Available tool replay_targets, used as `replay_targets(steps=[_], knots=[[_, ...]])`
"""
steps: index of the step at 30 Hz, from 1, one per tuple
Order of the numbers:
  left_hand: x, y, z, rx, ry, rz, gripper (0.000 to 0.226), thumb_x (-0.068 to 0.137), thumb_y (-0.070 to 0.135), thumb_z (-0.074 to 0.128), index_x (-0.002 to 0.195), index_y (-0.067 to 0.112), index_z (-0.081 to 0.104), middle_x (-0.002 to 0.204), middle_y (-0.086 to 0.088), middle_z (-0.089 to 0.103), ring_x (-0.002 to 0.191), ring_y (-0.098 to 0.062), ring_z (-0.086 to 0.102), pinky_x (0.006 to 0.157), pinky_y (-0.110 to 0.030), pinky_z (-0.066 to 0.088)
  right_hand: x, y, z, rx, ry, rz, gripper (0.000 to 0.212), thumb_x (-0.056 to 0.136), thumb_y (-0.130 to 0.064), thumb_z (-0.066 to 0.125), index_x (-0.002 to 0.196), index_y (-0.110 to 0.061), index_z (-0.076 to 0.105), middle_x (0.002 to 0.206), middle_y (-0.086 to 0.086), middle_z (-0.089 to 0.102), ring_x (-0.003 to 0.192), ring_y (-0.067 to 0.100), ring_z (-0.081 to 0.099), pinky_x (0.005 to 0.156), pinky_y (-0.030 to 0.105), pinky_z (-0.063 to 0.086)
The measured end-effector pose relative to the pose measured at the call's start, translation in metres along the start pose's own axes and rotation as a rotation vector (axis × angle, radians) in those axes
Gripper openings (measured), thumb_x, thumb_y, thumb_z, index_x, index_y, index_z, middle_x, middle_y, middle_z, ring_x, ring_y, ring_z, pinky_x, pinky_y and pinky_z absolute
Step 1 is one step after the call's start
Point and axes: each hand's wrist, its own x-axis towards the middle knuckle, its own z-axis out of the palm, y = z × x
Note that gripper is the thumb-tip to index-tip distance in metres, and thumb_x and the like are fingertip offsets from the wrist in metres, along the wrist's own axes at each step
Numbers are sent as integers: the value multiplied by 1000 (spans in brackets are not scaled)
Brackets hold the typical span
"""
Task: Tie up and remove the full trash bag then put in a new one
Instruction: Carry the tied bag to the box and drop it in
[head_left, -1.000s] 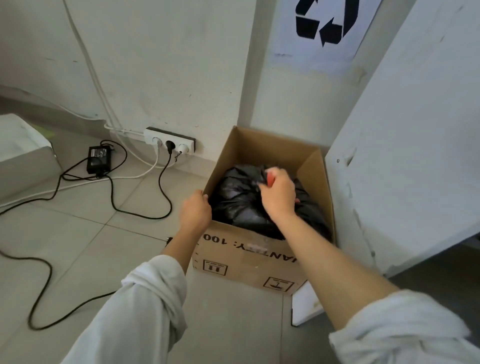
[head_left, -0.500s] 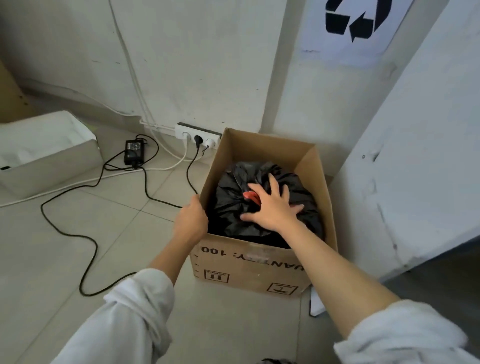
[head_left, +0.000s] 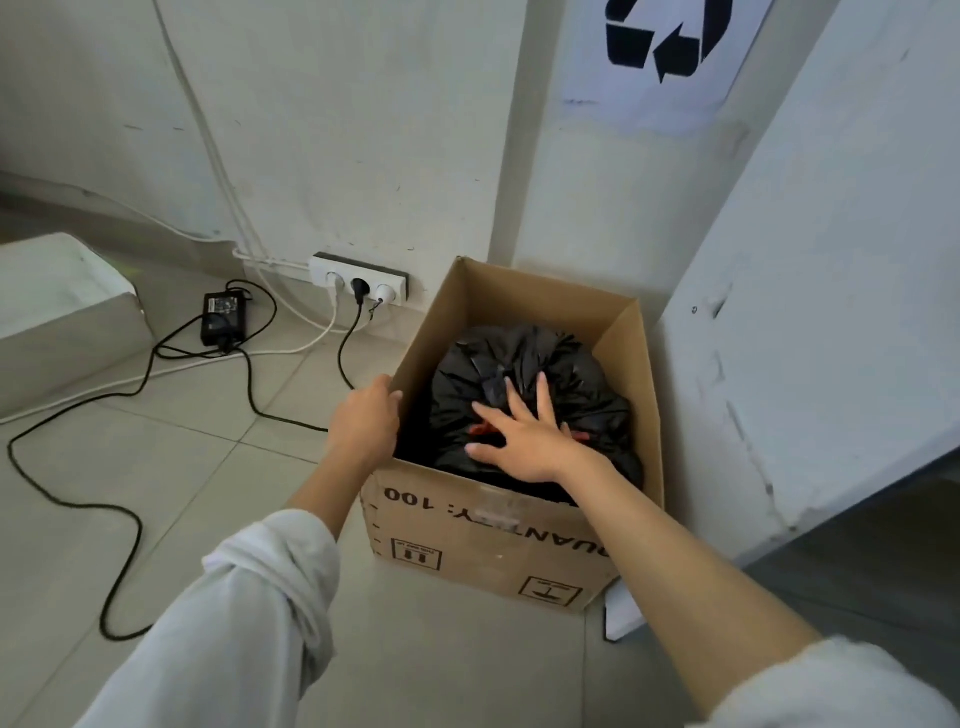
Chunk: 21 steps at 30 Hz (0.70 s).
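The full black trash bag (head_left: 524, 384) sits inside the open cardboard box (head_left: 498, 525) on the tiled floor (head_left: 171, 467), against the wall corner. The right hand (head_left: 524, 436) lies on the bag's gathered top, fingers spread, gripping nothing; the left hand (head_left: 366, 426) curls over the box's left rim. To lift cleanly, close the right hand around the crinkled, glossy neck near the red drawstring (head_left: 480, 428) while the left steadies the stiff, matte corrugated wall.

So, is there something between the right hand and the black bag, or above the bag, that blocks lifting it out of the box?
Nothing visible. The right hand lies open on the black bag, and the cardboard box is open on top. The left hand holds the box edge, clear of the bag.
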Motion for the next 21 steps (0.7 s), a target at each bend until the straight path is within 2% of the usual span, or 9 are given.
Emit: replay_targets(steps=[3, 5, 8, 10, 12, 14, 18, 20, 21], knots=[[-3, 1, 0, -45, 94, -13, 27, 100, 26, 36, 118, 10, 50, 88, -7, 55, 74, -22, 50, 61, -34, 38, 18, 10, -3, -52, -42, 82, 61, 95, -57, 31, 149, -39, 8, 156, -8, -23, 131, 26, -44, 112, 59, -3], [-4, 1, 1, -95, 171, -7, 24, 98, 23, 41, 117, 12, 52, 90, -6, 59, 75, -22, 53, 60, -33, 39, 21, 7, -9, -39, -22, 99, 59, 96, -55, 31, 149, -39, 10, 157, -5, -18, 134, 28, -40, 114, 59, -2], [-5, 2, 1, -139, 280, -6, 21, 95, 23, 48, 113, 17, 57, 100, -7, 67, 85, -26, 61, 63, -33, 43, -1, -9, -9, 79, 30, 36, 60, 94, -57, 36, 147, -45, 11, 157, -6, -20, 138, 26, -33, 113, 58, -4], [-9, 2, 0, -153, 304, -5, 23, 96, 24, 46, 114, 17, 59, 100, -7, 69, 88, -28, 62, 66, -34, 45, -23, -15, -3, 91, -28, -39, 67, 89, -65, 37, 147, -45, 10, 157, -6, -20, 141, 22, -29, 112, 59, -4], [-14, 2, -2, -200, 265, -22, 28, 98, 25, 40, 119, 19, 58, 99, -8, 68, 86, -27, 62, 66, -32, 43, -36, -14, 5, 4, -112, -78, 70, 88, -66, 38, 148, -41, 13, 157, -1, -20, 141, 21, -27, 114, 57, -2], [-16, 0, -4, -271, 208, -13, 32, 99, 23, 36, 124, 20, 57, 102, -8, 68, 87, -26, 60, 68, -31, 42, -38, -11, 8, -31, -126, -95, 66, 90, -63, 38, 148, -40, 17, 157, 3, -19, 142, 23, -26, 115, 54, -1], [-9, -6, -8, -319, 72, 11, 36, 101, 22, 33, 132, 22, 50, 114, -9, 64, 100, -26, 58, 77, -30, 42, -33, -12, 1, 1, -172, -89, 64, 89, -63, 39, 146, -40, 23, 158, 3, -13, 144, 24, -19, 117, 53, 1], [-4, -3, -12, -290, -6, -9, 36, 100, 24, 33, 132, 20, 51, 115, -10, 63, 102, -27, 58, 80, -33, 44, -29, -14, -11, -9, -187, -78, 64, 86, -66, 43, 143, -39, 32, 160, 1, 5, 147, 23, -1, 118, 50, 8], [-2, 2, -16, -259, -39, -13, 35, 100, 26, 34, 129, 17, 53, 115, -10, 63, 102, -28, 58, 82, -35, 46, -27, -16, -19, 23, -148, -73, 61, 85, -67, 44, 138, -38, 42, 156, 0, 23, 145, 24, 16, 117, 47, 18]])
